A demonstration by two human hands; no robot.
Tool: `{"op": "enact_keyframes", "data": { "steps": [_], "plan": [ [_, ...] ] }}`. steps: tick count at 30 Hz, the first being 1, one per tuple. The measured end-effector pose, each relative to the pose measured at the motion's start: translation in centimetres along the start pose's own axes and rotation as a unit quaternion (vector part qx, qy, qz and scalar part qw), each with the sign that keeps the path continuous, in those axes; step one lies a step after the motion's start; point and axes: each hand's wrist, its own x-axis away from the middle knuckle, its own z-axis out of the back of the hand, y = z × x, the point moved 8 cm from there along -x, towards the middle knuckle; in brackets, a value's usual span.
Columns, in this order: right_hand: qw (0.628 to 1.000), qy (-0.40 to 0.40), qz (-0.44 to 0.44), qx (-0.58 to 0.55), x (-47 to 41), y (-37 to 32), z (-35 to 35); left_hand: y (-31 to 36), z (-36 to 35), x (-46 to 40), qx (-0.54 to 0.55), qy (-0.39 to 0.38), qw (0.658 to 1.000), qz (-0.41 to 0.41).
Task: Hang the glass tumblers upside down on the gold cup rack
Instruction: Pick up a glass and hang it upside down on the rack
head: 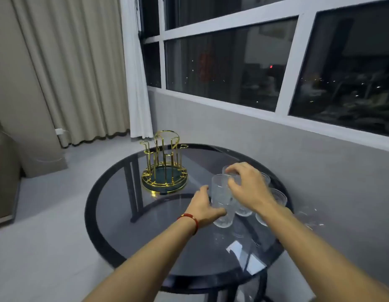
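Note:
Several clear ribbed glass tumblers stand upright in a cluster on the right side of the round dark glass table [115,214]. My left hand [203,207] wraps around the nearest tumbler [222,199] from the left, low on its wall. My right hand [247,184] reaches over the cluster, fingers curled on the rim of a tumbler [229,171] behind; whether it grips is unclear. Another tumbler [276,197] shows to the right of my wrist. The gold cup rack [164,164], with upright wire pegs and a round dark base, stands bare at the table's far left.
A grey low wall [276,144] and dark window run along the table's far and right side. Curtains [80,73] hang at the back left. A sofa edge [1,171] shows at the left. Pale floor [47,236] surrounds the table.

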Motion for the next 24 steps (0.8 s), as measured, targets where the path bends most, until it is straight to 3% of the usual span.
{"op": "enact_keyframes", "data": {
  "steps": [4,10,14,17,21,24],
  "plan": [
    [0.978,0.135,-0.068,-0.142,4.3,3.2,1.5,0.7,-2.0,0.0,-0.023,0.029,0.999,0.022],
    [0.958,0.088,-0.112,-0.248,6.2,5.6,-1.9,0.3,-0.6,0.2,-0.02,0.119,0.992,0.04],
    [0.967,0.05,-0.076,-0.237,5.0,3.9,-3.3,-1.1,4.0,1.2,0.111,0.165,0.98,0.023],
    [0.964,-0.031,-0.074,-0.254,4.2,2.0,-6.3,-2.4,6.6,1.6,0.253,0.177,0.951,0.027],
    [0.927,-0.109,-0.131,-0.334,2.4,-0.1,-9.9,-3.9,7.1,0.7,0.461,0.13,0.876,0.053],
    [0.892,-0.106,-0.167,-0.406,0.6,-0.7,-11.2,-4.3,7.7,-0.1,0.516,0.098,0.85,0.039]
  ]
}}
